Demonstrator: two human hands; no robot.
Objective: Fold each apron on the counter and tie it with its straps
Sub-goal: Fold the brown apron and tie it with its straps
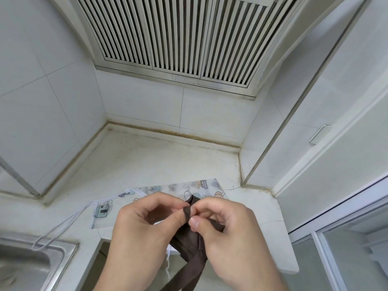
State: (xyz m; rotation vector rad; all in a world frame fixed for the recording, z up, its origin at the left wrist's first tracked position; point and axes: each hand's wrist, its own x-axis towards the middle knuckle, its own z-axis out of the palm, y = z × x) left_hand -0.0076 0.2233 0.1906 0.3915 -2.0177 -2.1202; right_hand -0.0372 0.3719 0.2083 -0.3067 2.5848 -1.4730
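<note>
A dark brown apron (189, 240) is bunched between my hands above the counter's front edge, with its brown strap (184, 276) trailing down toward the bottom of the view. My left hand (144, 225) pinches the top of the brown fabric with thumb and fingertips. My right hand (226, 229) pinches the same bunch from the right, thumb on the fabric. Beneath my hands a pale apron printed with cartoon pictures (189, 189) lies flat on the counter. Its white straps (60, 225) run left toward the sink. My hands hide much of it.
The stained white counter (159, 158) sits in a tiled corner under a slatted metal range hood (180, 36). A steel sink (27, 263) is at the lower left. White cabinet doors with a metal handle (319, 133) stand at the right.
</note>
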